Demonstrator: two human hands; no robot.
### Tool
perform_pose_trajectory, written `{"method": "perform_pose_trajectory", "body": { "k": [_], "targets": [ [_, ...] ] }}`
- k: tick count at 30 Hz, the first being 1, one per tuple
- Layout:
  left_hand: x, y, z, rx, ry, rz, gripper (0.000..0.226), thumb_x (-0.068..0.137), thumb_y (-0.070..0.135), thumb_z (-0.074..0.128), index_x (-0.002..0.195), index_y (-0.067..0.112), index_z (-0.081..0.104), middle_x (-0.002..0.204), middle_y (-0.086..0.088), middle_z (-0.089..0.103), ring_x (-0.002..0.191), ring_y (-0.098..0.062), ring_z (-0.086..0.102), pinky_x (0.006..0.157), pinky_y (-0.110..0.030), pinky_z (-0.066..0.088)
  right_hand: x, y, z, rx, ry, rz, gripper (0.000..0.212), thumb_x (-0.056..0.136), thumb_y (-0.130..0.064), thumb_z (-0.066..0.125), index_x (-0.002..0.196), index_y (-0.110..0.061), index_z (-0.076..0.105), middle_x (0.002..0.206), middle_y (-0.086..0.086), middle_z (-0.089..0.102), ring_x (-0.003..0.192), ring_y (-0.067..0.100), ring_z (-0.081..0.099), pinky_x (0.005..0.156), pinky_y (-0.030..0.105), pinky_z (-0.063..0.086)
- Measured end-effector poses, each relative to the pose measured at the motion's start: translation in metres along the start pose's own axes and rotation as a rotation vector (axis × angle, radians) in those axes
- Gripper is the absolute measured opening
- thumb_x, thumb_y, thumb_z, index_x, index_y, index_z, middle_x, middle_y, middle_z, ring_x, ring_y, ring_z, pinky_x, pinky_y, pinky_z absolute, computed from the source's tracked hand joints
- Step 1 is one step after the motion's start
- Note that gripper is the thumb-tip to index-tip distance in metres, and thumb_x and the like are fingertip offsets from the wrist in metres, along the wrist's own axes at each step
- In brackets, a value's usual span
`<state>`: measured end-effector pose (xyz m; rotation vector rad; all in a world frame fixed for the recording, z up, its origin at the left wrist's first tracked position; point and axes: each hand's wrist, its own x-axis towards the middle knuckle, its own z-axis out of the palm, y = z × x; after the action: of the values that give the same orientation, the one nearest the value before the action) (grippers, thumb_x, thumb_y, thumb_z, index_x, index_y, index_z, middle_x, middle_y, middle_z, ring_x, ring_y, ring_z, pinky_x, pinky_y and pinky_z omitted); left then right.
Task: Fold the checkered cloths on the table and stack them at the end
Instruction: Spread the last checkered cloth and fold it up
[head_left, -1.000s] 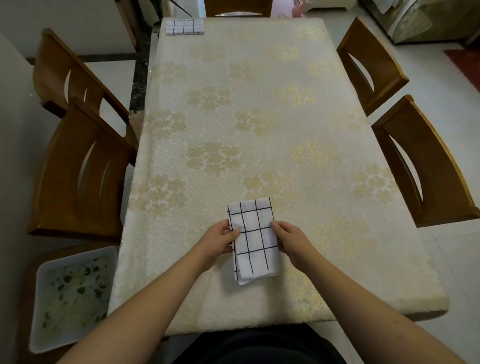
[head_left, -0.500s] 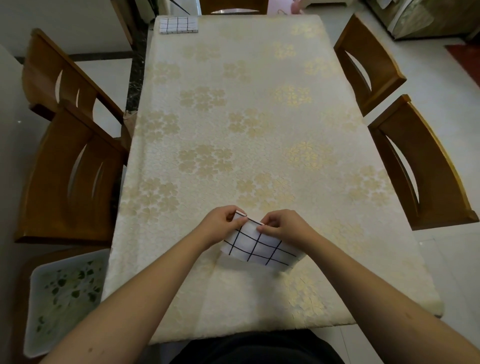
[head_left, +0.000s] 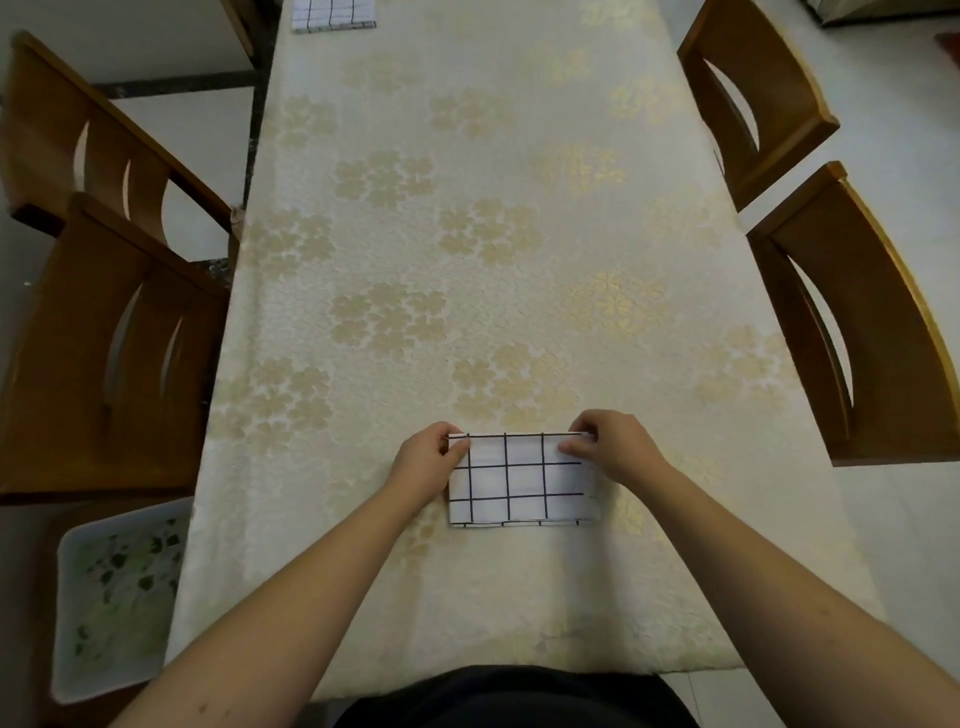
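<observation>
Near tabletop (head_left: 467, 260) edge, folded checkered cloth (head_left: 522, 480) is pinched at far corners by left hand (head_left: 428, 460) and right hand (head_left: 605, 447); light, limp, best carried flat.

A single head-worn, wide-angle camera is looking forward and steeply down along the length of the counter (head_left: 467, 208), from above its near short end. The near edge is sitting low in the frame, close to the lens, with both forearms entering from the bottom corners. The far end is reaching the top edge, well away. Wooden chairs (head_left: 852, 322) are bending outward at both sides, and a strip of floor (head_left: 893, 130) is showing at the right.
</observation>
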<state>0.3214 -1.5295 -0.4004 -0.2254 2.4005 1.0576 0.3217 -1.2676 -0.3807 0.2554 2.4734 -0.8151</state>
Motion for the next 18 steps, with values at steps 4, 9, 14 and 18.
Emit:
{"method": "perform_pose_trajectory", "body": {
  "k": [4, 9, 14, 18],
  "targets": [
    [0.006, -0.004, 0.004, 0.112, 0.261, 0.111, 0.039, 0.095, 0.023, 0.058, 0.132, 0.017, 0.050, 0.121, -0.006, 0.054, 0.109, -0.020, 0.054, 0.094, -0.035, 0.047, 0.007, -0.002, 0.010, 0.020, 0.213, 0.002, 0.039, 0.092, -0.039, 0.062, 0.125, -0.017, 0.061, 0.113, 0.003, 0.065, 0.100, 0.019, 0.060, 0.084, 0.034, 0.050],
    [0.003, -0.013, 0.027, 0.513, 0.255, 0.464, 0.052, 0.090, 0.005, 0.036, 0.140, 0.013, 0.044, 0.150, -0.008, 0.042, 0.140, -0.027, 0.036, 0.118, -0.038, 0.017, 0.003, -0.024, 0.050, -0.028, 0.251, -0.256, 0.049, 0.100, -0.026, 0.047, 0.146, -0.012, 0.041, 0.148, 0.007, 0.045, 0.136, 0.022, 0.040, 0.113, 0.033, 0.030],
    [-0.009, -0.033, 0.049, 0.672, 0.115, 0.411, 0.058, 0.104, 0.043, 0.011, 0.154, 0.015, 0.018, 0.162, -0.001, 0.015, 0.148, -0.015, 0.011, 0.118, -0.037, 0.007, -0.005, -0.032, 0.102, -0.177, 0.248, -0.351, 0.057, 0.100, -0.033, 0.032, 0.151, -0.008, 0.031, 0.158, 0.008, 0.029, 0.146, 0.019, 0.023, 0.119, 0.031, 0.012],
    [-0.011, -0.048, 0.048, 0.783, 0.061, 0.434, 0.062, 0.103, 0.047, 0.009, 0.154, 0.014, 0.017, 0.162, -0.003, 0.018, 0.148, -0.017, 0.015, 0.117, -0.042, 0.016, -0.013, -0.014, 0.120, -0.327, 0.227, -0.339, 0.062, 0.100, -0.040, 0.031, 0.154, -0.012, 0.021, 0.162, 0.004, 0.016, 0.149, 0.016, 0.010, 0.119, 0.035, 0.009]
  ]
}}
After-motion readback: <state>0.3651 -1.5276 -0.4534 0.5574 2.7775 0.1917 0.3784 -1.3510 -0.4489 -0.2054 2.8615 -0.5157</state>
